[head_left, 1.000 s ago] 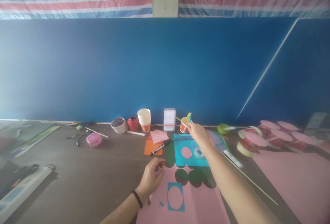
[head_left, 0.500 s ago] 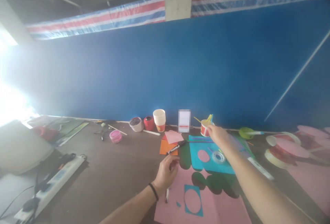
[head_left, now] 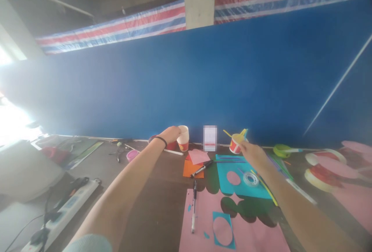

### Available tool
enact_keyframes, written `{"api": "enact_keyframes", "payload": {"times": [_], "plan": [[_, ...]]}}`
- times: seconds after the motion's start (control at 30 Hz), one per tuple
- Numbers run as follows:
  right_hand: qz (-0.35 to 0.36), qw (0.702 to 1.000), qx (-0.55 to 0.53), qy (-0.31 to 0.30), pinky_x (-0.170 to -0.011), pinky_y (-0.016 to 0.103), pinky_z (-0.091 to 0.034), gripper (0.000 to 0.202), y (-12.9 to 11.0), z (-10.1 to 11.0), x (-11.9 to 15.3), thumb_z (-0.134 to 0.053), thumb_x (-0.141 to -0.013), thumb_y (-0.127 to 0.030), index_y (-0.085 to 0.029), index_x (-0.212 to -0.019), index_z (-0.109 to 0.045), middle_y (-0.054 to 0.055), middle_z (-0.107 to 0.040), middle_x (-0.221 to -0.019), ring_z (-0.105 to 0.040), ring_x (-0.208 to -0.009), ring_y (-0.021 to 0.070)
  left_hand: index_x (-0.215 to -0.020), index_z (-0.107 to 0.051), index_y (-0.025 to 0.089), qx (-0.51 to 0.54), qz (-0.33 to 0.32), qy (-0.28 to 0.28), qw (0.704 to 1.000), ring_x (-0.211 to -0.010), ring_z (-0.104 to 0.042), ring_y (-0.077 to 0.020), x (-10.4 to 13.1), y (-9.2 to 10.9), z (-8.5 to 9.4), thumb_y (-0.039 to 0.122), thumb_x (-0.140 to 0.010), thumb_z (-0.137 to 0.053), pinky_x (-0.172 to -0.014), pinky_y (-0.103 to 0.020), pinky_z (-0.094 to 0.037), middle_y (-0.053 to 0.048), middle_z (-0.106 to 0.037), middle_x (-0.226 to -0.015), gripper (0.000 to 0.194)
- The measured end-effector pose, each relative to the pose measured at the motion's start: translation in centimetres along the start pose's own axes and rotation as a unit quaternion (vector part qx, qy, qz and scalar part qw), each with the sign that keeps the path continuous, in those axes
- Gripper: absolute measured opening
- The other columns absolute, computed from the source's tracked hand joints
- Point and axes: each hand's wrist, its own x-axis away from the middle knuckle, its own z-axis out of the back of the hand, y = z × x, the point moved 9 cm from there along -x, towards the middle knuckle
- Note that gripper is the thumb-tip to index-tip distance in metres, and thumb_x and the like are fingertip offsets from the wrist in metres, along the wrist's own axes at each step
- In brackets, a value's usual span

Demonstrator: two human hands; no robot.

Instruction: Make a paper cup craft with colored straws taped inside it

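Observation:
My left hand [head_left: 171, 134], with a black band at its wrist, has its fingers closed at the rim of a white paper cup [head_left: 183, 132] nested in a red-patterned one. That stack stands near the blue wall. My right hand [head_left: 252, 150] pinches the side of a short red and white paper cup [head_left: 235, 145], which is slightly tilted. Yellow and blue strips [head_left: 244, 132] stick out of it. Below lie a blue sheet [head_left: 229, 187] with a tape roll [head_left: 250, 179] on it, and a pink sheet [head_left: 200, 213] with a clear pen [head_left: 193, 209].
A power strip [head_left: 69, 207] with cords lies at the left. Pink notes [head_left: 199, 156], orange paper [head_left: 189, 170] and a marker [head_left: 202, 168] lie mid-table. At the right are a green bowl [head_left: 281, 150] and pink paper discs [head_left: 337, 167]. The blue wall [head_left: 186, 81] borders the table's back.
My left hand has moved from above the pink sheet up to the paper cup stack. My right hand keeps hold of the short cup, now more tilted. The view has shifted slightly.

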Motion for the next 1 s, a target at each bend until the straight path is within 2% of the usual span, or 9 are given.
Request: {"api": "enact_keyframes", "payload": {"times": [0.17, 0.3, 0.37, 0.5, 0.6, 0.7, 0.77, 0.87, 1.0], "plan": [[0.004, 1.0, 0.003, 0.02, -0.057, 0.026, -0.032, 0.03, 0.4, 0.9, 0.5, -0.037, -0.091, -0.034, -0.021, -0.093, -0.064, 0.007, -0.071, -0.079, -0.064, -0.07, 0.0202, -0.114, -0.052, 0.016, -0.037, 0.002, -0.092, 0.995, -0.097, -0.057, -0.0211, -0.4, 0.0, -1.2, 0.032, -0.087, -0.052, -0.081, -0.041, -0.049, -0.008, -0.055, -0.115, 0.032], [0.002, 0.999, 0.004, 0.035, -0.056, 0.026, -0.031, 0.027, 0.8, 1.3, 0.5, -0.039, -0.091, -0.033, -0.021, -0.092, -0.064, 0.006, -0.071, -0.077, -0.063, -0.068, 0.0199, -0.113, -0.053, 0.016, -0.051, -0.004, -0.11, 0.993, -0.096, -0.057, -0.021, -0.8, 0.2, -0.3, 0.033, -0.087, -0.051, -0.081, -0.041, -0.049, -0.007, -0.055, -0.115, 0.031], [-0.004, 0.999, 0.003, 0.045, -0.056, 0.025, -0.031, 0.025, 1.1, 1.7, 0.5, -0.041, -0.09, -0.031, -0.022, -0.093, -0.064, 0.006, -0.071, -0.076, -0.063, -0.068, 0.0197, -0.102, -0.059, 0.014, -0.05, -0.012, -0.102, 0.993, -0.085, -0.059, -0.0181, -0.9, 0.5, 0.6, 0.033, -0.085, -0.054, -0.074, -0.034, -0.05, -0.006, -0.061, -0.101, 0.026], [-0.016, 0.998, -0.006, 0.068, -0.056, 0.025, -0.031, 0.024, 1.9, 3.0, 0.4, -0.043, -0.088, -0.029, -0.021, -0.088, -0.066, 0.006, -0.071, -0.075, -0.063, -0.067, 0.0198, -0.071, -0.064, 0.009, -0.041, -0.039, -0.026, 0.998, -0.062, -0.052, -0.0102, -1.1, 1.6, 4.8, 0.031, -0.081, -0.056, -0.061, -0.021, -0.039, 0.0, -0.062, -0.064, 0.025], [-0.024, 0.995, -0.022, 0.092, -0.057, 0.025, -0.033, 0.024, 2.8, 4.4, 0.5, -0.043, -0.087, -0.031, -0.023, -0.09, -0.066, 0.006, -0.071, -0.078, -0.063, -0.07, 0.0197, -0.079, -0.063, 0.01, -0.035, -0.057, 0.066, 0.996, -0.069, -0.05, -0.011, -1.0, 3.7, 9.3, 0.033, -0.087, -0.046, -0.066, -0.022, -0.036, -0.002, -0.063, -0.074, 0.03], [-0.037, 0.991, -0.044, 0.123, -0.06, 0.025, -0.036, 0.027, 3.7, 6.2, 0.7, -0.042, -0.088, -0.032, -0.022, -0.098, -0.065, 0.006, -0.072, -0.084, -0.064, -0.073, 0.0203, -0.095, -0.061, 0.012, -0.002, -0.113, 0.132, 0.985, -0.079, -0.053, -0.015, -0.7, 8.7, 10.7, 0.036, -0.092, -0.035, -0.073, -0.026, -0.038, -0.005, -0.063, -0.088, 0.036], [-0.042, 0.987, -0.061, 0.144, -0.061, 0.025, -0.038, 0.03, 4.2, 7.2, 0.8, -0.039, -0.089, -0.033, -0.022, -0.102, -0.064, 0.007, -0.072, -0.086, -0.064, -0.074, 0.0208, -0.097, -0.061, 0.014, 0.012, -0.152, 0.112, 0.982, -0.085, -0.055, -0.016, -0.8, 13.1, 7.8, 0.035, -0.092, -0.035, -0.079, -0.028, -0.039, -0.005, -0.062, -0.095, 0.034], [-0.04, 0.98, -0.083, 0.174, -0.064, 0.026, -0.04, 0.034, 4.5, 8.6, 1.1, -0.035, -0.091, -0.035, -0.02, -0.107, -0.061, 0.008, -0.071, -0.087, -0.065, -0.077, 0.0222, -0.094, -0.063, 0.013, 0.017, -0.18, 0.05, 0.982, -0.092, -0.057, -0.0196, -1.4, 19.3, 0.1, 0.023, -0.088, -0.047, -0.081, -0.03, -0.042, -0.008, -0.063, -0.096, 0.02], [-0.03, 0.974, -0.099, 0.199, -0.065, 0.025, -0.042, 0.034, 4.4, 9.9, 1.3, -0.033, -0.092, -0.036, -0.019, -0.108, -0.057, 0.008, -0.071, -0.088, -0.066, -0.077, 0.0212, -0.107, -0.058, 0.014, 0.03, -0.166, -0.005, 0.986, -0.094, -0.058, -0.02, -2.7, 23.4, -9.2, 0.026, -0.088, -0.05, -0.081, -0.037, -0.048, -0.01, -0.059, -0.108, 0.023]]}}
